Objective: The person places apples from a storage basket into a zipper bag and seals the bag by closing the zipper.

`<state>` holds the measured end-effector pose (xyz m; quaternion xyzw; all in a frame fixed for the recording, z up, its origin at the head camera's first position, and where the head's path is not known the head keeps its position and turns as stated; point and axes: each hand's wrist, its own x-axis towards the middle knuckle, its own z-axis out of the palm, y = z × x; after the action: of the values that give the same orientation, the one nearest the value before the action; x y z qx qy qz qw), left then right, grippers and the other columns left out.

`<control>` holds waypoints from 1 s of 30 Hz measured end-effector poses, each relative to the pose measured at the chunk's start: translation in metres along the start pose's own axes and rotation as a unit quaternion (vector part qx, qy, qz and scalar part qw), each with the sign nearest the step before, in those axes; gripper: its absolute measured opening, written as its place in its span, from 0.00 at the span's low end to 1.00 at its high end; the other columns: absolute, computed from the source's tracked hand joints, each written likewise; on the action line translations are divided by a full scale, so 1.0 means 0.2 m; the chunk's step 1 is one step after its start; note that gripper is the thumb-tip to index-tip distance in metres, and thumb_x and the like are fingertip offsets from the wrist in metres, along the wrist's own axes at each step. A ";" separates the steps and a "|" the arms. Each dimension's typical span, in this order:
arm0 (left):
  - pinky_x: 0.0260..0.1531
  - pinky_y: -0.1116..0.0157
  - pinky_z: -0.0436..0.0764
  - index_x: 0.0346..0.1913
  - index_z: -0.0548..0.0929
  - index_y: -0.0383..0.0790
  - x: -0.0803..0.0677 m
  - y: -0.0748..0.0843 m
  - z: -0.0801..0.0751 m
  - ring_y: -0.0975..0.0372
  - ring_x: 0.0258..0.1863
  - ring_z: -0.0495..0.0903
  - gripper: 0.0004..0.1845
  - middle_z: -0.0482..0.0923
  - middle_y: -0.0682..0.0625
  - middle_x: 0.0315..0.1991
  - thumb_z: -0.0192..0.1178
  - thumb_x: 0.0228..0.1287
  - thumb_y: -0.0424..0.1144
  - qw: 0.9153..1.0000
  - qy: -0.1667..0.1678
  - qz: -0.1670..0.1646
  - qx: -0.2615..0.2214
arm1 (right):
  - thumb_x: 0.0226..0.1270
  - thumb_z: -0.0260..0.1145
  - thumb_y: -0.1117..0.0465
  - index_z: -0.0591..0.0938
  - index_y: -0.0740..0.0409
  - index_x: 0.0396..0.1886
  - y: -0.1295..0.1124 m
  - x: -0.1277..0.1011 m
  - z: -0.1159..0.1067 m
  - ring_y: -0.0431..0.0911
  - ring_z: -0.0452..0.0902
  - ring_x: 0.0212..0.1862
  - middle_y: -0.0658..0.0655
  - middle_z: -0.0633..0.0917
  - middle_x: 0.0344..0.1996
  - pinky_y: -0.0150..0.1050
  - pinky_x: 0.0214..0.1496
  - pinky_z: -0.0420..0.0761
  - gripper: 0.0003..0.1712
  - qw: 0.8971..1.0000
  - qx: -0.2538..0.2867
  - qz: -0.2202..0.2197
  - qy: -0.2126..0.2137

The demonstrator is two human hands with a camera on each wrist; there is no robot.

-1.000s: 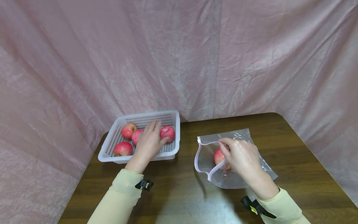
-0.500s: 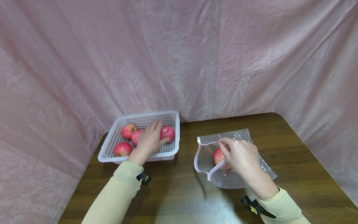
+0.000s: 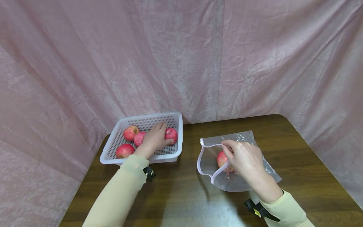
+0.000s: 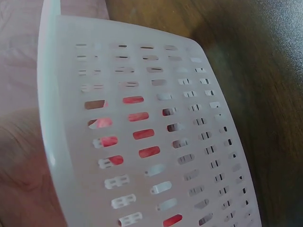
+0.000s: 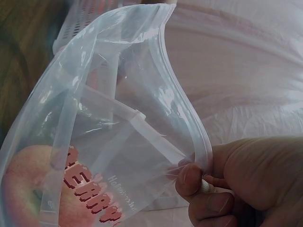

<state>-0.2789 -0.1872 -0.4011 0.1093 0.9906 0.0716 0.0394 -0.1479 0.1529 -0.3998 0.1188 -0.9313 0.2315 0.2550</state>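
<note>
In the head view my left hand [image 3: 155, 139] reaches into a white slatted basket [image 3: 114, 160]. Its thumb and fingers lie either side of the rightmost red apple [image 3: 171, 135], around its left part; whether they press on it is unclear. Several apples lie in the basket, among them a middle apple [image 3: 139, 138] beside the hand. My right hand [image 3: 246, 157] pinches the mouth edge of a clear zip bag [image 5: 142, 94], which gapes toward the left. One apple [image 5: 28, 182] rests inside the bag, partly behind printed red letters. In the left wrist view the basket wall [image 4: 142, 104] hides the fingers.
A brown wooden table [image 3: 187, 195] carries the basket at the left and the bag at the right, with a gap between them. Behind the table hangs a pink curtain [image 3: 181, 63]. The basket's raised rim [image 3: 180, 132] stands beside the rightmost apple.
My left hand has shifted slightly right, closer around the rightmost apple, and more of the middle apple shows. My right hand and the bag stay put.
</note>
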 end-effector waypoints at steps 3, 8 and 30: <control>0.78 0.34 0.62 0.87 0.60 0.33 0.02 0.00 0.00 0.37 0.85 0.57 0.52 0.55 0.33 0.87 0.73 0.73 0.56 1.000 -0.008 -0.003 -0.005 | 0.73 0.75 0.59 0.95 0.50 0.46 0.00 0.00 0.00 0.62 0.88 0.29 0.57 0.93 0.31 0.56 0.23 0.78 0.07 1.000 0.000 -0.001 0.000; 0.79 0.35 0.63 0.87 0.60 0.33 0.04 0.00 0.02 0.38 0.84 0.59 0.52 0.56 0.33 0.87 0.74 0.72 0.55 1.000 -0.019 -0.002 -0.013 | 0.73 0.76 0.59 0.95 0.50 0.46 0.00 0.00 0.00 0.62 0.88 0.28 0.57 0.93 0.30 0.55 0.22 0.77 0.06 1.000 -0.003 0.001 -0.004; 0.80 0.41 0.65 0.85 0.63 0.31 0.10 -0.03 0.08 0.40 0.81 0.66 0.49 0.66 0.34 0.82 0.73 0.73 0.53 0.999 -0.038 0.010 0.002 | 0.72 0.77 0.59 0.95 0.50 0.45 0.00 -0.01 0.01 0.61 0.87 0.27 0.57 0.93 0.29 0.54 0.21 0.76 0.05 1.000 -0.003 -0.006 0.003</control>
<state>-0.2973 -0.1865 -0.4193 0.1216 0.9875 0.0658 0.0761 -0.1478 0.1517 -0.4022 0.1228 -0.9305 0.2277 0.2593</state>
